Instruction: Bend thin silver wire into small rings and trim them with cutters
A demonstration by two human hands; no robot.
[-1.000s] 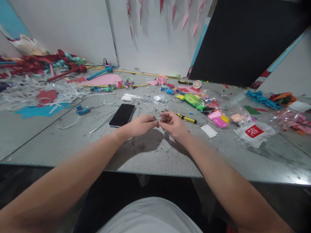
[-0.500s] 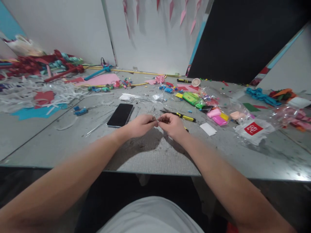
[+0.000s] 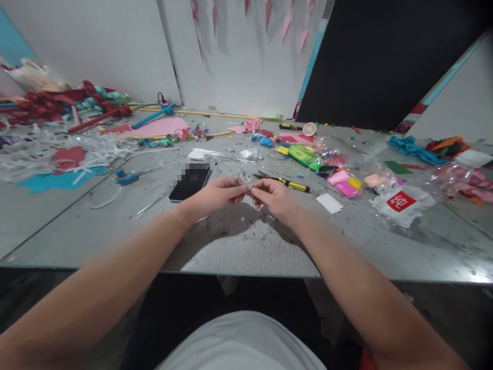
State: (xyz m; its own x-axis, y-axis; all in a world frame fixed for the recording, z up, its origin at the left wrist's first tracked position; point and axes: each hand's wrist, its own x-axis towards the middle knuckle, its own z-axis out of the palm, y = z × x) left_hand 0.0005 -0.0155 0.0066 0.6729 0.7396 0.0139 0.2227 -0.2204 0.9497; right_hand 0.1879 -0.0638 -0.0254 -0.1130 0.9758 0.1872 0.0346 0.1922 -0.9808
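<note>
My left hand [image 3: 226, 192] and my right hand [image 3: 272, 196] meet above the middle of the grey table [image 3: 246, 252], fingertips pinched together. Between them is a small bundle of thin, clear or silvery strands [image 3: 245, 178], too fine to identify. Fingers of both hands are closed on it. Just behind my right hand lies a pair of black-and-yellow pliers or scissors [image 3: 287, 183], partly hidden by the hand. A black phone [image 3: 190, 182] lies flat beside my left hand.
White strips [image 3: 31, 149], red twisted pieces [image 3: 42, 105] and blue paper [image 3: 61, 180] lie left. Coloured clay packets [image 3: 304, 154], a white card [image 3: 329, 203] and a clear bag with a red label [image 3: 401, 201] lie right. Thin clear rods [image 3: 221, 155] lie behind my hands.
My fingertips have shifted slightly, and more of the thin strands show above them. The view has moved a little. My right hand now covers the small yellow piece that showed beside it.
</note>
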